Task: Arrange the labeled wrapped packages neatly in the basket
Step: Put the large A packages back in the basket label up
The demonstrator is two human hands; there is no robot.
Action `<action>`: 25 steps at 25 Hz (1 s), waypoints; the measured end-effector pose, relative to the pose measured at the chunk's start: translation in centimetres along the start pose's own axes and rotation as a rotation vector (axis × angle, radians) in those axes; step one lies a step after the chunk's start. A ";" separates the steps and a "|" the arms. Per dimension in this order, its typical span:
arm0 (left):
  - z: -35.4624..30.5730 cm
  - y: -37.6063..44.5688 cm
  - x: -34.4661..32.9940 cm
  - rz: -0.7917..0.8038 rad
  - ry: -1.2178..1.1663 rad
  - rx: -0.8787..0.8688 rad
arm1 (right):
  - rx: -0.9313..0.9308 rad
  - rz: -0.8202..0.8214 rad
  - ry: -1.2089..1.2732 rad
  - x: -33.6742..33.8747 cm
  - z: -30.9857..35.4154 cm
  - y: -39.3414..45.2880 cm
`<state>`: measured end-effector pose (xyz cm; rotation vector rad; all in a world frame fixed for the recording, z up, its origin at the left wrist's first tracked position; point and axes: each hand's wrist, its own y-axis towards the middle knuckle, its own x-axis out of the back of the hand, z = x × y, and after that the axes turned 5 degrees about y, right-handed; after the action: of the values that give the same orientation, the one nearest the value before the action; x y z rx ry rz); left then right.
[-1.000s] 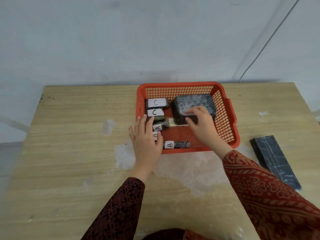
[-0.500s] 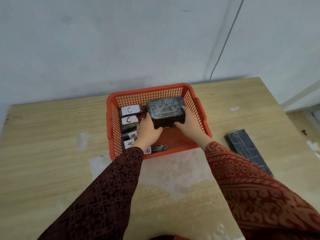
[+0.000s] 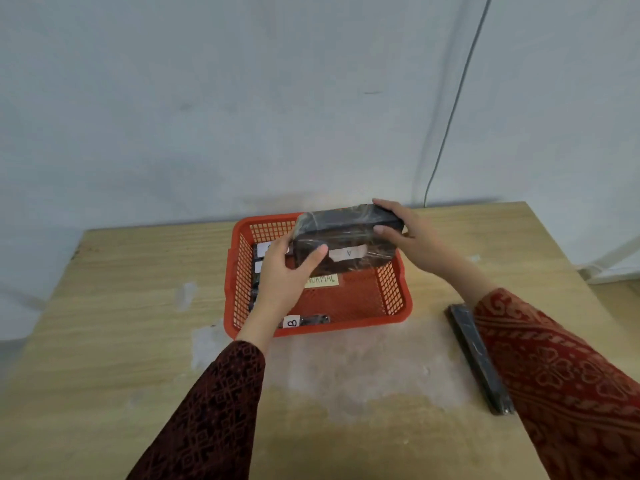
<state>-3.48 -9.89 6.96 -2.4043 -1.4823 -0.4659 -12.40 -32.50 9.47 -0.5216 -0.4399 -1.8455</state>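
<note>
A large black wrapped package (image 3: 349, 237) is tipped up on edge above the red mesh basket (image 3: 391, 292), its white "A" label facing me. My left hand (image 3: 284, 271) grips its left end and my right hand (image 3: 405, 230) grips its right end. Small labelled packages (image 3: 259, 251) line the basket's left side, mostly hidden behind my left hand. A small package marked "B" (image 3: 304, 321) lies at the basket's front wall. A label reading "NORMAL" (image 3: 322, 280) sits on the basket floor.
A long flat black wrapped package (image 3: 474, 355) lies on the wooden table (image 3: 121, 306) to the right of the basket, partly under my right sleeve. A grey wall with a thin cable (image 3: 450, 116) stands just behind the table's far edge.
The large package has been lifted off the basket floor and tilted up with both hands, showing its label. My left hand moved from the small packages to the big one.
</note>
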 end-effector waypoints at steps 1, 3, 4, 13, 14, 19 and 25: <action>-0.1 -0.5 0.2 0.040 -0.004 -0.006 | -0.033 0.045 0.048 0.9 0.2 0.2; -0.2 -1.3 0.1 0.073 -0.049 -0.026 | -0.039 0.099 0.067 1.9 0.4 0.5; -0.3 -1.7 -0.1 0.057 -0.082 -0.035 | -0.034 0.112 0.072 2.0 0.6 0.4; -1.7 -2.7 0.4 0.517 0.009 -0.017 | -0.054 0.448 0.050 1.3 1.3 -1.7; -1.9 -2.6 0.2 0.543 0.047 -0.040 | -0.046 0.475 0.099 0.9 1.5 -1.8; -1.7 -3.7 -2.3 0.177 -0.288 0.076 | -0.091 0.244 0.359 -0.4 0.4 -2.5; 0.4 -5.6 -3.9 0.163 -0.456 0.184 | -0.328 -0.149 0.962 -2.8 -0.8 -2.4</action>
<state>-10.13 -10.46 5.37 -2.5579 -1.3975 0.2634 -14.01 -30.02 7.15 0.2282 0.4877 -2.0770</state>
